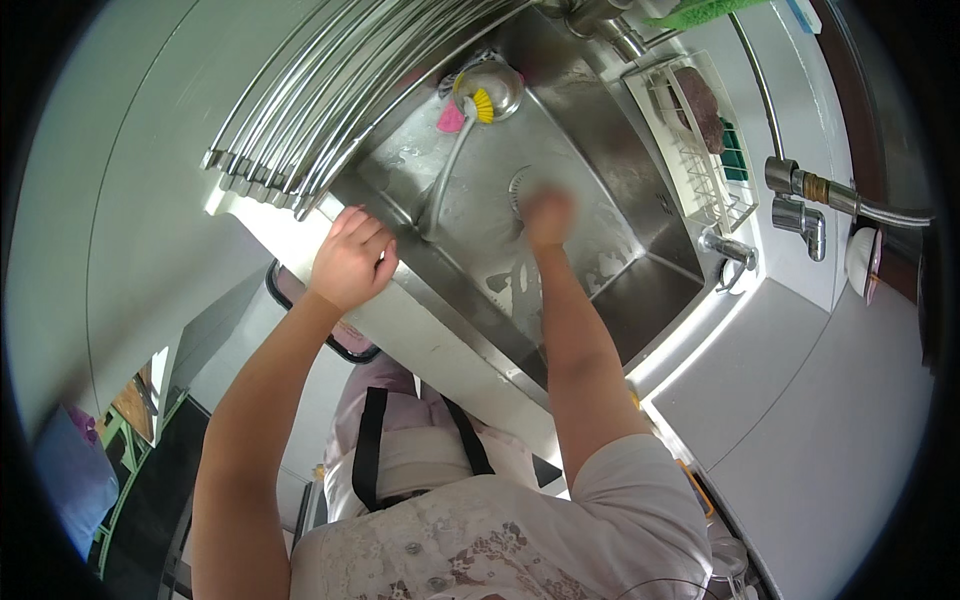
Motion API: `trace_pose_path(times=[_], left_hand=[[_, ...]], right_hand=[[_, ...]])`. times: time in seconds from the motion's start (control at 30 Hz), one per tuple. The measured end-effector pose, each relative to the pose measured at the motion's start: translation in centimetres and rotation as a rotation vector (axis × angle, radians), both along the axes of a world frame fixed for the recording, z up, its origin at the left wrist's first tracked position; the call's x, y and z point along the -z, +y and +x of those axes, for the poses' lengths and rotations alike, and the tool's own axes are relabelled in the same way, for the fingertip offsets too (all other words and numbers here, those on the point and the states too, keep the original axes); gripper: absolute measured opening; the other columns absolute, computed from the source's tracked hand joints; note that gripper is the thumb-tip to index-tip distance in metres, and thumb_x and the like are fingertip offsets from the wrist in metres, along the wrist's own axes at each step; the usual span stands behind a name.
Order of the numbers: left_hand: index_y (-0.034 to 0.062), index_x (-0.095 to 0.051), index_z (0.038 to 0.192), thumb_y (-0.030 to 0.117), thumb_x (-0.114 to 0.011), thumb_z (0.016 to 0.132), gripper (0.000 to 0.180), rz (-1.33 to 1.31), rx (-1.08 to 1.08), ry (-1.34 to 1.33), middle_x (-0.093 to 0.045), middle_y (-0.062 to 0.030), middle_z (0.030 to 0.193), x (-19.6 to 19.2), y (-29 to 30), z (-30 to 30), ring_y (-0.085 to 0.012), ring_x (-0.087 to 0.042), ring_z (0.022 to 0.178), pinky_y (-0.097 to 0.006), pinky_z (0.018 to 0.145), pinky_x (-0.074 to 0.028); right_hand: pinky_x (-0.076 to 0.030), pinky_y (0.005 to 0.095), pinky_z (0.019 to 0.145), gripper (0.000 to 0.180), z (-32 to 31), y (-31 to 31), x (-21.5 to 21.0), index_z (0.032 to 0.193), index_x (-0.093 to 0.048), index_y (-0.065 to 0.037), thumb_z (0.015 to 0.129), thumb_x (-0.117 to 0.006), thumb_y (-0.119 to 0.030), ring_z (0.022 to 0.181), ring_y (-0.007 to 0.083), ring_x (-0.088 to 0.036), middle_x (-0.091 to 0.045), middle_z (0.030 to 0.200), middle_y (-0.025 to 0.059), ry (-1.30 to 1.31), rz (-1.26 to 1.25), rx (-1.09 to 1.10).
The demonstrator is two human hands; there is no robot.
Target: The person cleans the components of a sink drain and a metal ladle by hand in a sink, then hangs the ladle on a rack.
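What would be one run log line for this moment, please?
left hand: resting on sink front rim | right hand: blurred, down on sink floor by drain | dish brush: lying in sink, untouched

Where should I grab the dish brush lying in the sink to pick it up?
Probably the long grey handle of the dish brush, about halfway along, reaching down from above. It lies bare on the sink floor, while the yellow bristle head is tucked against a round metal bowl. The right hand is nearest.
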State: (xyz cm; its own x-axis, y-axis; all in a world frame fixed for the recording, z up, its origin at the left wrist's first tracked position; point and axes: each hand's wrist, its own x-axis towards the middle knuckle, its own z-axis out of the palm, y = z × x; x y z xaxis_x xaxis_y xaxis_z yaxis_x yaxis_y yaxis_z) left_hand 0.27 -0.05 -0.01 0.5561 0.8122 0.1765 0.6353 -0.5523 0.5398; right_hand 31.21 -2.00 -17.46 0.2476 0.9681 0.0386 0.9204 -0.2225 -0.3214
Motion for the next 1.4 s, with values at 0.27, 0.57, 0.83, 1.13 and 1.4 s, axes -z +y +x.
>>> trace_pose_path(times=[0.27, 0.57, 0.83, 1.13, 1.4], left_hand=[[0.0015, -0.057, 0.067, 0.006, -0.059, 0.069, 0.005, 0.03, -0.007, -0.023, -0.055, -0.0088, 0.073, 0.1, 0.0, 0.1, -0.025, -0.052, 0.077, -0.038, 0.086, -0.041], [0.0014, -0.058, 0.066, 0.007, -0.059, 0.069, 0.006, 0.084, 0.023, -0.044, -0.055, -0.0098, 0.073, 0.1, 0.0, 0.3, -0.0255, -0.052, 0.077, -0.036, 0.084, -0.041], [0.0024, -0.059, 0.078, 0.008, -0.061, 0.071, 0.01, 0.102, 0.026, -0.22, -0.057, -0.0103, 0.086, -0.3, -0.8, -0.6, -0.0292, -0.052, 0.084, -0.038, 0.082, -0.041], [0.0019, -0.05, 0.117, -0.005, -0.062, 0.075, 0.044, -0.678, -0.211, -0.976, -0.054, -0.0084, 0.113, -3.9, -8.5, -6.5, -0.0166, -0.048, 0.11, -0.031, 0.092, -0.04], [0.0062, -0.038, 0.128, 0.009, -0.067, 0.076, 0.06, -1.07, -0.217, -1.092, -0.053, -0.0049, 0.113, -4.9, -11.7, -14.6, -0.0137, -0.053, 0.098, -0.025, 0.076, -0.046]], right_hand=[[-0.038, 0.0395, 0.08, 0.018, 1.6, 0.6, 3.5, 0.08, -0.061, -0.007, 0.072, -0.058, -0.022, 0.08, 0.0273, -0.055, -0.06, 0.082, 0.0088, -0.29, -0.039, -0.256], [-0.039, 0.0418, 0.077, 0.023, 2.3, 0.3, -1.5, 0.082, -0.059, -0.003, 0.066, -0.063, -0.02, 0.078, 0.0289, -0.054, -0.058, 0.081, 0.0131, -0.255, 0.144, -0.183], [-0.044, 0.039, 0.051, 0.021, 0.8, -0.2, -16.5, 0.063, -0.058, -0.003, 0.059, -0.069, -0.021, 0.053, 0.0285, -0.054, -0.056, 0.059, 0.0136, -0.052, 0.181, 0.053], [-0.045, 0.0405, 0.065, 0.036, -15.4, -5.7, -28.5, 0.081, -0.063, 0.001, 0.061, -0.07, -0.029, 0.067, 0.0297, -0.057, -0.06, 0.074, 0.0145, 0.463, 0.027, -0.328], [-0.045, 0.0331, 0.055, 0.027, -28.2, -7.6, -24.2, 0.075, -0.063, 0.0, 0.06, -0.07, -0.021, 0.055, 0.0199, -0.057, -0.059, 0.058, 0.0105, 0.915, -0.168, -0.39]])
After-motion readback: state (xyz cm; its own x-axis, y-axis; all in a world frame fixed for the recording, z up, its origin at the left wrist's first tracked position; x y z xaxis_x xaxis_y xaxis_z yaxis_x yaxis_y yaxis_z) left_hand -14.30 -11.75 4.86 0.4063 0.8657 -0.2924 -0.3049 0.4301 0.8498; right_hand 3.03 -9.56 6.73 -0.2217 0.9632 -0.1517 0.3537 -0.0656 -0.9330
